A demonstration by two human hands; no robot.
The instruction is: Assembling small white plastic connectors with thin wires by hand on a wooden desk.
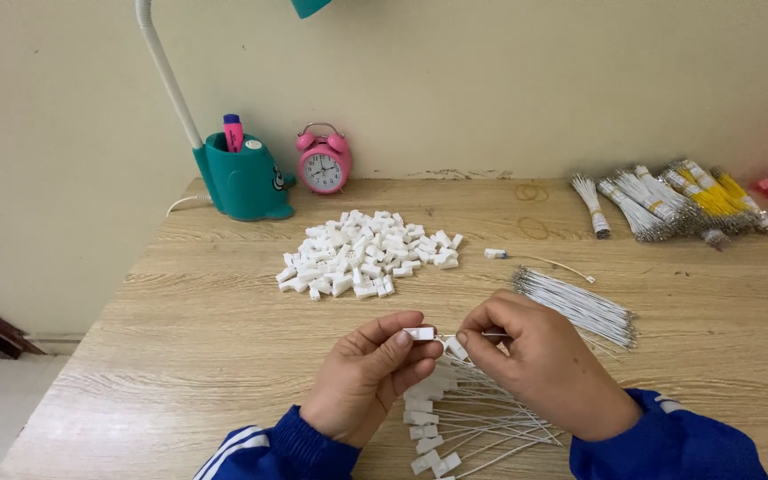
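Head cam, lower middle of frame: left hand [368, 378] pinches a small blocky white plastic connector [419, 334], right hand [540, 363] pinches a thin white wire [471, 336] right at it. Finished wired pieces [464, 418] fan out below on the grainy wooden desk [206, 338]; loose connector pile [366, 253] sits above.

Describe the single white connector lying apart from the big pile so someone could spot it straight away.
Start at the pink alarm clock by the wall, then drop to the heap of white connectors on the wooden desk. Just right of the heap lies the lone connector, the only one there with a thin white wire trailing rightward.
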